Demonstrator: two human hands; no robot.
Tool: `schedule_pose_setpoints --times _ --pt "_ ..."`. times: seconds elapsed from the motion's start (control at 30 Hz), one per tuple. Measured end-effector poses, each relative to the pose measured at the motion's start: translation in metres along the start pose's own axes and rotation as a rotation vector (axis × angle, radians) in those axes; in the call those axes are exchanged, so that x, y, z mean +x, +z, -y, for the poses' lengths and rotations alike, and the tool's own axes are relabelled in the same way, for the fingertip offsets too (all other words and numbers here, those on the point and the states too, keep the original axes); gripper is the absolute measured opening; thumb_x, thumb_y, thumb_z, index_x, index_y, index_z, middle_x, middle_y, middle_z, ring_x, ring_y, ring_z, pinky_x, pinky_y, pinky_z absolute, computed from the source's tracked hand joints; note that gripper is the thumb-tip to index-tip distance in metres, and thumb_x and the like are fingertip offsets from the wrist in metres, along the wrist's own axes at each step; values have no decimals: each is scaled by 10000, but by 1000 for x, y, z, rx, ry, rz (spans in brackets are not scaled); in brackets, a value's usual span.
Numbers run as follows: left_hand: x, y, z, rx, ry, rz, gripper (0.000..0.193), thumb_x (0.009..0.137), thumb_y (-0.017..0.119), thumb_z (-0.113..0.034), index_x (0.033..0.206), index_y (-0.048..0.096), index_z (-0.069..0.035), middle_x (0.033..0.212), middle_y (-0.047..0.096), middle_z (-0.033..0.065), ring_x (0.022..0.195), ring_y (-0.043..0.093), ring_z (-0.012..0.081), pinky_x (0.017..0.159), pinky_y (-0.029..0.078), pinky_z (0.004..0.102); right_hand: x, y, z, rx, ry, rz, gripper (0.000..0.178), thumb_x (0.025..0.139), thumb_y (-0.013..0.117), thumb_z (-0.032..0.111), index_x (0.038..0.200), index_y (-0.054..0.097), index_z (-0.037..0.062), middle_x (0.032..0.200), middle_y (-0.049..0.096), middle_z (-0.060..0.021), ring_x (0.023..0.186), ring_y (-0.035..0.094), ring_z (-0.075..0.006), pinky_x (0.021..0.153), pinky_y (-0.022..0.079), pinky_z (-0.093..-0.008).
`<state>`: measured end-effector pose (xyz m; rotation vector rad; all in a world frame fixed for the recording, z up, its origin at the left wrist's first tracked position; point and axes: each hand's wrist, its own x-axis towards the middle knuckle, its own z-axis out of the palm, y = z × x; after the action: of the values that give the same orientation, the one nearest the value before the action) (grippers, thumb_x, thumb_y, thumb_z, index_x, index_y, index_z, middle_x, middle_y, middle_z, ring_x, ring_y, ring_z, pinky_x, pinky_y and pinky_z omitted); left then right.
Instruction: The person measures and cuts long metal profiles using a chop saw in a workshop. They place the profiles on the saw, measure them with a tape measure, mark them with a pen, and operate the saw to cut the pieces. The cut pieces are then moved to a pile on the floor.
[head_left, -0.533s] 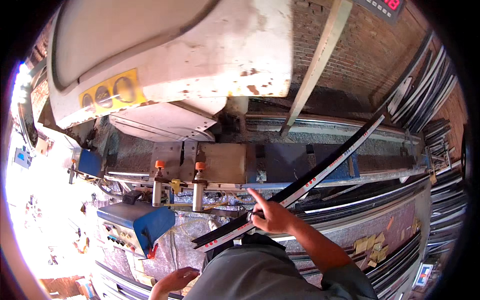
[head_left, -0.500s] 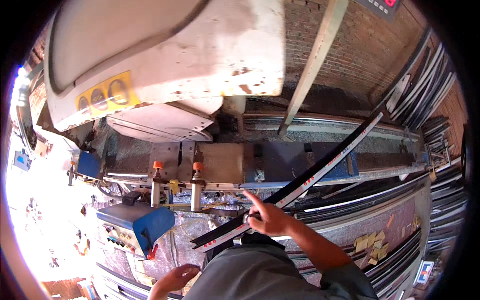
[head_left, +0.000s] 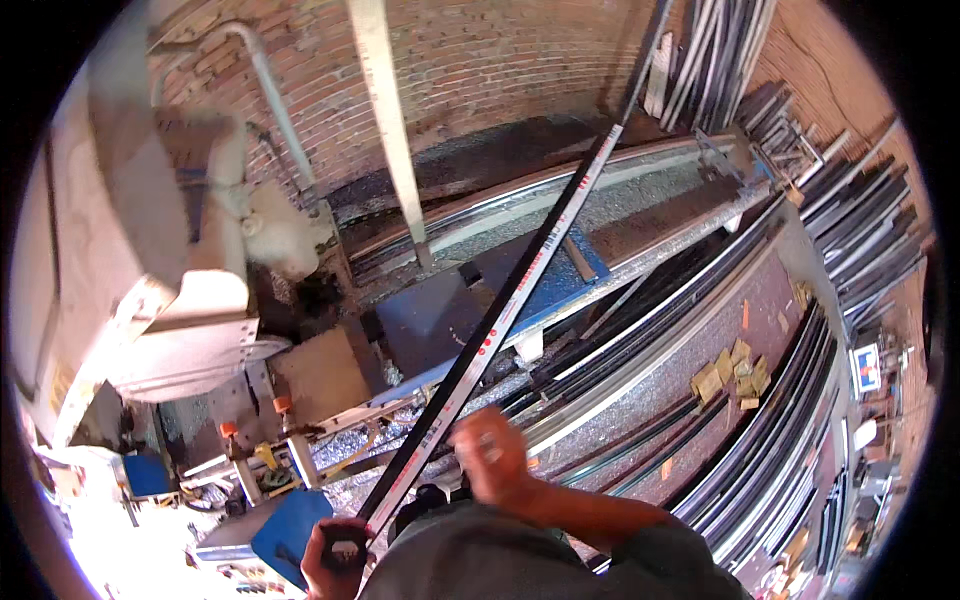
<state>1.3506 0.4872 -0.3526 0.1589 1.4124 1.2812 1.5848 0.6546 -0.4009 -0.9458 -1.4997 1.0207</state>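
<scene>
A long black profile with a white printed strip [head_left: 520, 290] slants from near my waist up and away to the right, across the machine bench. My left hand [head_left: 318, 572] is closed around a small dark rounded object [head_left: 345, 553] at the profile's near end. Its kind is unclear. Beside the profile's lower half, my right hand [head_left: 492, 458] has its fingers curled in. Something pale shows at the fingers, too blurred to name. Whether this hand touches the profile I cannot tell.
The long bench [head_left: 425, 335] runs behind the profile, with a large pale machine [head_left: 180, 350] on the left. A blue box [head_left: 285, 535] is near my left hand. Many profiles [head_left: 770, 430] lie at right, near some cardboard pieces [head_left: 735, 372]. An upright beam [head_left: 390, 130] rises behind.
My view has swung to the right. My left hand, previously empty, now grips the dark object at the profile's near end. My right hand's pointing index finger has curled in.
</scene>
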Motion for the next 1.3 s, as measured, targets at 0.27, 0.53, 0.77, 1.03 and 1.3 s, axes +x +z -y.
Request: schedule_pose_setpoints --times 0.27,0.53,0.77,1.03,1.3 --pt "-5 -27 1 51 -54 -86 423 956 453 -508 1047 568 -111 923 649 184 811 661 355 492 571 433 -47 -107 -332 -510 699 -394 340 890 614 299 1057 607 2 923 665 -140 885 641 -258 791 504 -374" --pt "44 -5 5 473 -180 -140 398 919 498 -451 1024 579 -76 966 627 184 857 649 376 529 553 439 -33 -36 -434 -800 703 188 865 832 678 362 1506 253 26 1517 330 -186 1405 305 -371 1151 305 -432" --pt "94 -2 16 498 -238 -206 400 930 495 -447 1062 568 -76 1006 622 178 890 644 364 578 546 436 -30 -1 -523 -508 764 -85 536 861 637 315 1286 517 11 1424 465 -201 1383 353 -379 1118 338 -468" --pt "128 -2 20 560 -301 -229 405 942 490 -441 1105 555 -77 1051 617 171 926 638 350 635 539 432 -53 50 -577 -118 682 -679 592 1022 337 503 1127 612 -10 942 669 -237 856 651 -384 781 506 -437" --pt "144 -3 14 649 -303 -211 412 955 486 -436 1149 543 -77 1096 612 164 963 632 336 692 531 429 -47 69 -617 220 625 -902 566 1006 465 467 1238 547 -43 1078 657 -183 950 622 -346 857 490 -434"
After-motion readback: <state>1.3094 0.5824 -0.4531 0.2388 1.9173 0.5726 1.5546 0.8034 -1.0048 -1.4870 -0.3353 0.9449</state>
